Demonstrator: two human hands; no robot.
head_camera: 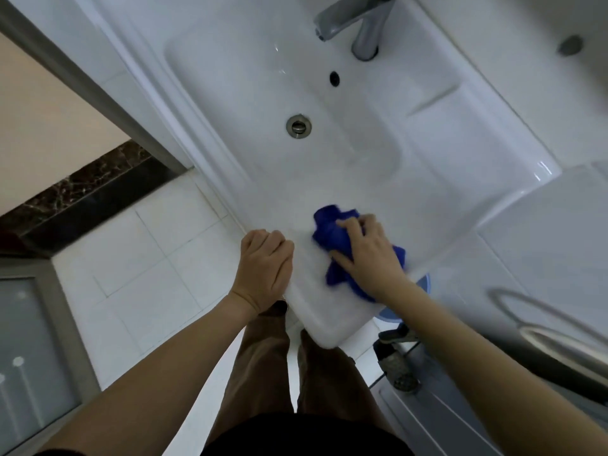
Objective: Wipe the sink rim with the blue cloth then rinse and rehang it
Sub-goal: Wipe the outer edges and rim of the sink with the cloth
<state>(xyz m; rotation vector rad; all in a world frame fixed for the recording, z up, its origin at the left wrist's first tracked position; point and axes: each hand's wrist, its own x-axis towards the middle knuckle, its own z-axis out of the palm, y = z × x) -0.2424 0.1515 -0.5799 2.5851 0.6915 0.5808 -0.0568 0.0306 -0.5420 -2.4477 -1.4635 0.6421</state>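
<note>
Blue cloth (332, 238) lies bunched on the white sink's (444, 205) front rim, at 6 o'clock from the drain (298, 126). At its 9 o'clock, the left hand (266, 261) rests curled on the rim edge, holding nothing. The right hand (368, 255) presses down on the cloth, fingers closed over it.

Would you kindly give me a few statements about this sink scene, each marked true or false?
1. The right hand presses the blue cloth on the sink's front rim. True.
2. The left hand holds the cloth too. False: it rests on the rim's edge, apart from the cloth.
3. Water runs from the tap. False: no stream shows.
4. The drain lies uncovered in the basin. True.
5. The cloth hangs from a hook. False: it lies bunched under the hand.
</note>
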